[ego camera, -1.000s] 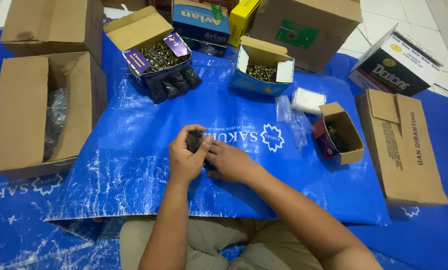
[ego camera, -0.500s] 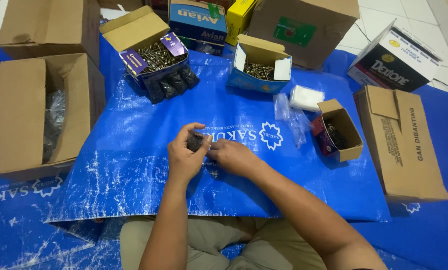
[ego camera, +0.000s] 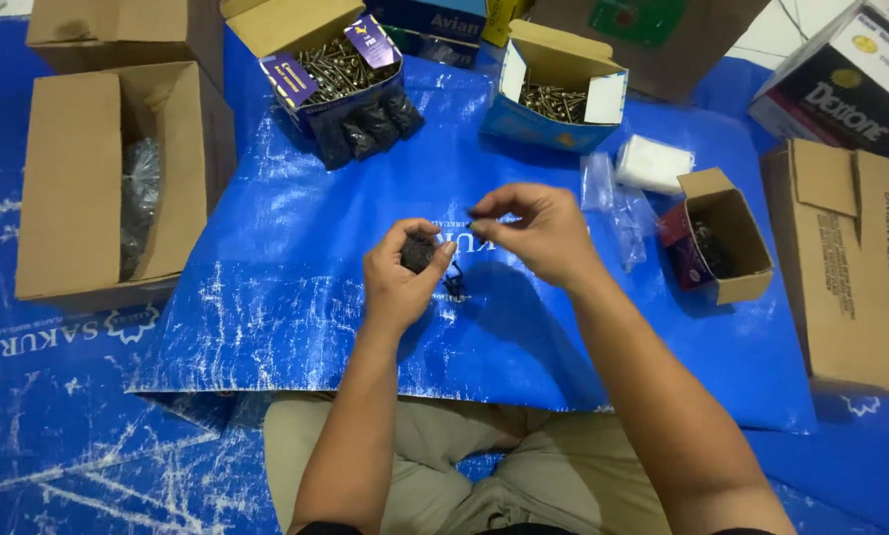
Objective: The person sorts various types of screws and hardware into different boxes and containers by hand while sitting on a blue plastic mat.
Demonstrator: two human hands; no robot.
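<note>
blue tarp [ego camera: 266, 327], white tiled floor [ego camera: 762, 40]

Glossy woven-plastic blue sheet [ego camera: 296, 297] underneath, scuffed white along its creases. Matt brown cardboard on the big open carton [ego camera: 78, 188], crinkly shiny dark plastic bagged inside it. Bright metal screws [ego camera: 333, 69] glint in the purple-flapped box, more of them in the blue paperboard box [ego camera: 554, 99]. The left hand [ego camera: 405, 277] cups a small dark bundle [ego camera: 418, 253] (matt, material hard to tell). Thin clear plastic bags [ego camera: 613, 203] lie slick and wrinkled beside a small cardboard box [ego camera: 727, 238], and the white packet [ego camera: 653, 163] looks soft and matt
</note>
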